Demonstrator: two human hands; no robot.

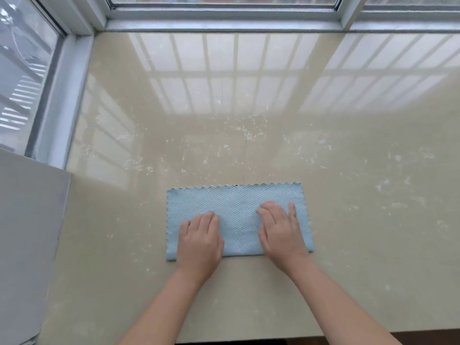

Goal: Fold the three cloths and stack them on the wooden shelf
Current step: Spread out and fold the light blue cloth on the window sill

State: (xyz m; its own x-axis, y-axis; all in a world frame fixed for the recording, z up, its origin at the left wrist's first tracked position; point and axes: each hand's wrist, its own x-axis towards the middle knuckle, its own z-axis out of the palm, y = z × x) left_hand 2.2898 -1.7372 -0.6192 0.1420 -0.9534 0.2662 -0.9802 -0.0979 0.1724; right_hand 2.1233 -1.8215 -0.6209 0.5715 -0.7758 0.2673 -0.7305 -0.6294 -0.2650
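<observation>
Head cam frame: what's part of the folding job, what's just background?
Job: blue cloth, lying flat as a rectangle; left hand and right hand, both resting flat on it.
Background: beige countertop under the cloth; window frame; grey panel at left.

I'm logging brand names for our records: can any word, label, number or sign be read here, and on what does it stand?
No text can be read in this view.
The light blue cloth shows only its weave and a scalloped edge; a tiny dark spot on its far edge is too small to tell.
The beige countertop, window frame and grey panel show no writing.
</observation>
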